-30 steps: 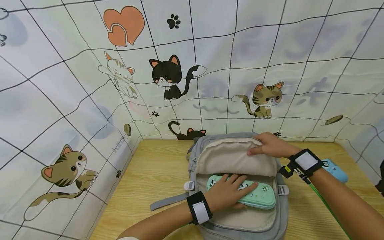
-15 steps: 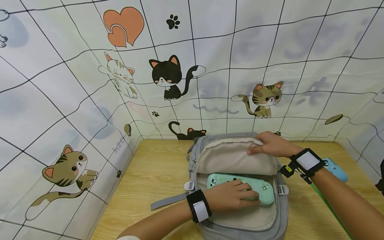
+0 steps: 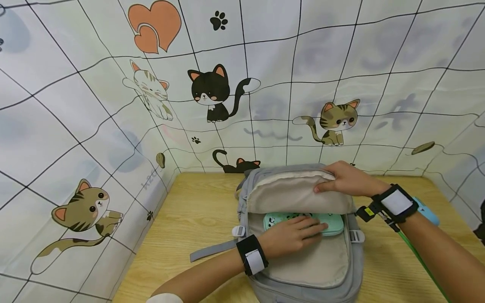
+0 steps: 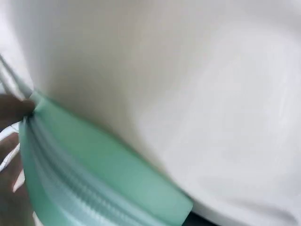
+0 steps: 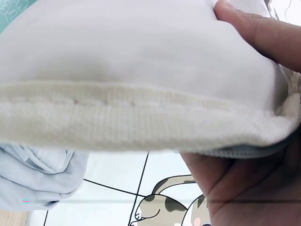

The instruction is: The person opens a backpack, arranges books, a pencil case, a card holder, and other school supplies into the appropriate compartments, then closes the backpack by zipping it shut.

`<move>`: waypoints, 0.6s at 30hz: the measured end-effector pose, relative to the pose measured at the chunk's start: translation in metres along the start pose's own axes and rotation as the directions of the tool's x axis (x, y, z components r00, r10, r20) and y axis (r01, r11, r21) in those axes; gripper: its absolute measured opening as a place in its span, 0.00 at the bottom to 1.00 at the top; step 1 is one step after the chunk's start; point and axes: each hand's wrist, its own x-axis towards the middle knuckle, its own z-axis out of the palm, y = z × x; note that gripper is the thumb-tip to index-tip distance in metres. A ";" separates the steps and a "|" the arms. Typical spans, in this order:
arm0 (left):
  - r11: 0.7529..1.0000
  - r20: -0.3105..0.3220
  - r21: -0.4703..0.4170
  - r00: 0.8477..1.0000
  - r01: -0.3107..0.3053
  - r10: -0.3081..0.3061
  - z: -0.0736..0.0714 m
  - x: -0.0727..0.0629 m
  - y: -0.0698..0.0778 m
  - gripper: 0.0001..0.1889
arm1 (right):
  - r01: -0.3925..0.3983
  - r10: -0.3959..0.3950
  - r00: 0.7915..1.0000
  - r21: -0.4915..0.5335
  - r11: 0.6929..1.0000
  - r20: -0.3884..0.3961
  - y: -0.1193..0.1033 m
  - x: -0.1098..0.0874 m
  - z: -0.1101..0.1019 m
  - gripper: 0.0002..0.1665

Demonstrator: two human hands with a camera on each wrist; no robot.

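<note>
A mint-green zipped pencil case (image 3: 333, 223) with small printed figures lies in the open main pocket of a grey backpack (image 3: 354, 269). My left hand (image 3: 289, 237) grips its near side, fingers bent over the top. In the left wrist view, the thumb (image 4: 16, 110) touches the edge of the case (image 4: 108, 160) beside the zipper. The far part of the case goes under the backpack's raised front flap (image 3: 291, 195). My right hand (image 3: 346, 181) pinches that flap's edge, with the thumb on the cream lining (image 5: 117, 47) and the other fingers behind it.
The backpack lies on a wooden table (image 3: 197, 210), a grey strap (image 3: 212, 251) stretched out to its left. A blue case (image 3: 428, 212) sits at the right, partly behind my right wrist. A cat-print sheet (image 3: 273, 97) hangs behind the table.
My left hand has gone from lying spread on the pencil case to gripping its near side. The case has slid away from me, further under the flap. The right hand keeps holding the flap.
</note>
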 end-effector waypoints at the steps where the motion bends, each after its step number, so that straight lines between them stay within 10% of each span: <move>1: 1.000 0.011 -0.014 1.000 -0.012 0.013 0.004 0.000 0.001 0.22 | 0.000 0.000 1.000 0.003 1.000 0.001 -0.001 0.000 -0.001 0.13; 14: 0.969 0.012 -0.236 0.997 -0.071 0.076 0.031 0.001 -0.015 0.20 | 0.013 -0.013 1.000 -0.006 1.000 0.002 -0.002 -0.007 -0.005 0.13; 18: 0.988 0.042 -0.150 0.998 -0.044 0.051 0.035 0.003 -0.025 0.18 | 0.017 -0.018 1.000 0.031 0.999 0.023 -0.004 -0.011 -0.005 0.11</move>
